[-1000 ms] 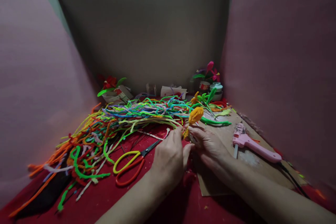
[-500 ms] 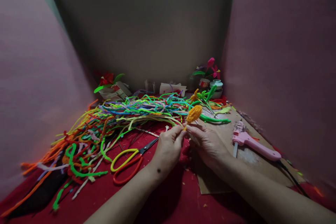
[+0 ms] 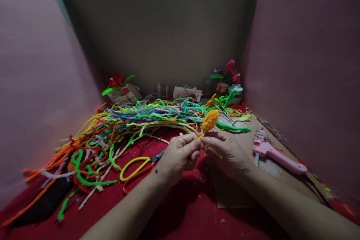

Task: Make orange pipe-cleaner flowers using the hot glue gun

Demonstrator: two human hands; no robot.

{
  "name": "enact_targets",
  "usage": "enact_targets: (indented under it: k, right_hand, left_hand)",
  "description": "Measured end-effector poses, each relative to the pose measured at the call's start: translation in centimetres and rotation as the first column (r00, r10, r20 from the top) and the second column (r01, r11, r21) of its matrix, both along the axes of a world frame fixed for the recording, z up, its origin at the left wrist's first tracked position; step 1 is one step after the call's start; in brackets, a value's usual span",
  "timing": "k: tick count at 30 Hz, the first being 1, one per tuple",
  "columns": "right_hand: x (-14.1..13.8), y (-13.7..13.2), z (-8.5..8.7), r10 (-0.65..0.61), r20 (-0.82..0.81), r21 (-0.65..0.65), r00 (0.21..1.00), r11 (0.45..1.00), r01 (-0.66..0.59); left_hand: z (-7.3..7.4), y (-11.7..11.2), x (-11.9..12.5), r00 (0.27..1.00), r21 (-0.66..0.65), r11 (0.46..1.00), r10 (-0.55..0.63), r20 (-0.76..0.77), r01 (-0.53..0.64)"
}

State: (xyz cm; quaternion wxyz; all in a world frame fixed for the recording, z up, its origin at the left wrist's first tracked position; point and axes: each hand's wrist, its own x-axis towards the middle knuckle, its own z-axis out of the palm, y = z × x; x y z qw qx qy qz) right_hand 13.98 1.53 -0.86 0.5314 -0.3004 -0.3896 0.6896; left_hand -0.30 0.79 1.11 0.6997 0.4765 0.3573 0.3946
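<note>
An orange fuzzy flower bud (image 3: 210,120), seemingly made of pipe cleaner, stands tilted above my fingertips in the middle of the view. My left hand (image 3: 180,155) pinches the narrow orange base of the bud between thumb and fingers. Close against it, my right hand (image 3: 227,153) is closed on the same base from the other side. Its lower fingers are partly hidden. Scissors (image 3: 137,168) with one yellow and one red handle lie beside my left wrist, their blades partly covered by my hand.
Many coloured pipe cleaners (image 3: 157,114) are heaped across the back and left of the red cloth (image 3: 174,210). A pink hot glue gun (image 3: 277,155) with a black cord rests on cardboard (image 3: 233,197) at right. Pink flowers (image 3: 232,71) and jars (image 3: 235,92) stand at the back.
Both hands keep the bud pinched, and the left hand's fingers have curled in more around its base. The left forearm now covers more of the scissors. The whole view has shifted slightly.
</note>
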Motion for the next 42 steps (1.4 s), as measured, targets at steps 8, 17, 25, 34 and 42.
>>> enact_targets:
  k: [8, 17, 25, 34, 42]
  right_hand:
    - [0.1, 0.6, -0.9, 0.142, -0.073, -0.060, 0.987, 0.987, -0.146]
    - [-0.1, 0.2, -0.9, 0.143, -0.162, -0.101, 0.976, 0.982, -0.160]
    - [-0.1, 0.3, -0.8, -0.047, -0.090, -0.115, 0.995, 0.993, 0.037]
    - [-0.8, 0.0, -1.2, -0.114, -0.069, -0.136, 0.991, 0.985, 0.104]
    - [-0.9, -0.1, -1.3, -0.111, -0.034, -0.155, 0.993, 0.982, 0.105]
  left_hand:
    - [-0.6, 0.3, -0.5, 0.971, -0.120, 0.979, -0.140, 0.194, 0.165]
    - [-1.4, 0.5, -0.5, 0.925, -0.153, 0.944, -0.240, 0.296, 0.294]
    - [-0.6, -0.4, 0.1, 0.841, 0.542, 0.840, 0.274, -0.467, 0.028]
    - [-3.4, -0.4, 0.2, 0.349, 0.841, 0.329, 0.798, -0.491, 0.429]
    - [-3.8, 0.2, -0.1, 0.452, 0.880, 0.337, 0.762, -0.464, 0.335]
